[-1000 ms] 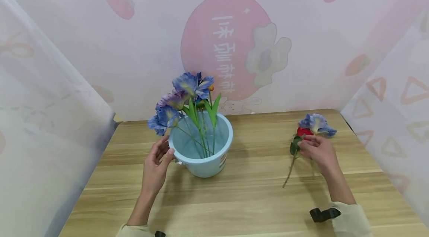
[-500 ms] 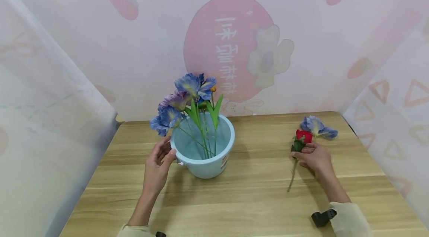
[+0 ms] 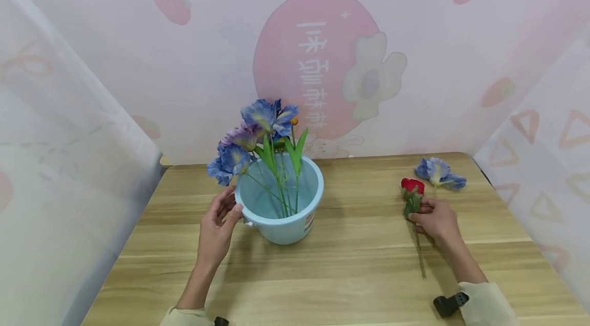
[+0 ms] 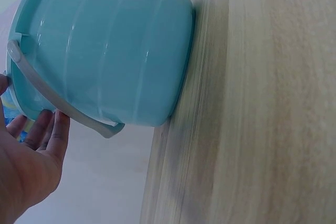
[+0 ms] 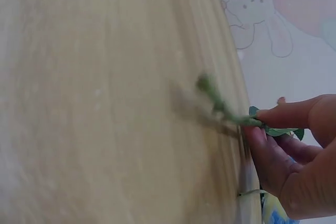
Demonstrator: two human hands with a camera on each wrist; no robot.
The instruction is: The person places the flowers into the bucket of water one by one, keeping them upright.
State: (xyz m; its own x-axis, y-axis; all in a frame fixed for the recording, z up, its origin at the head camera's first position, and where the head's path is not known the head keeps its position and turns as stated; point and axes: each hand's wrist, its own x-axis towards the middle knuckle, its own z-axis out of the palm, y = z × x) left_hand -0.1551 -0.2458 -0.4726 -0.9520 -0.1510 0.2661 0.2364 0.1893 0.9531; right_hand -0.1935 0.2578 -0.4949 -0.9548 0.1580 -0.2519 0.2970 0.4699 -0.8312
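Observation:
A light blue bucket (image 3: 283, 229) stands on the table with several blue and purple artificial flowers (image 3: 260, 126) in it. At its left side, my left hand (image 3: 216, 229) holds the rim, thumb at the edge and fingers against the outer wall. The left wrist view shows these fingertips beside the pale bucket handle (image 4: 58, 98). Over the right part of the table, my right hand (image 3: 438, 219) pinches a red rose (image 3: 412, 186) by its stem, just below the leaves. In the right wrist view the green stem (image 5: 226, 111) points away from the thumb and fingers.
Behind my right hand lies another blue flower (image 3: 438, 172), near the table's back right corner. The wooden table (image 3: 350, 285) ends at a printed white backdrop (image 3: 207, 60), with curtains on both sides.
My right hand has drawn the red rose down toward me, away from the blue flower, and its stem has swung to the right. My left hand stays at the bucket.

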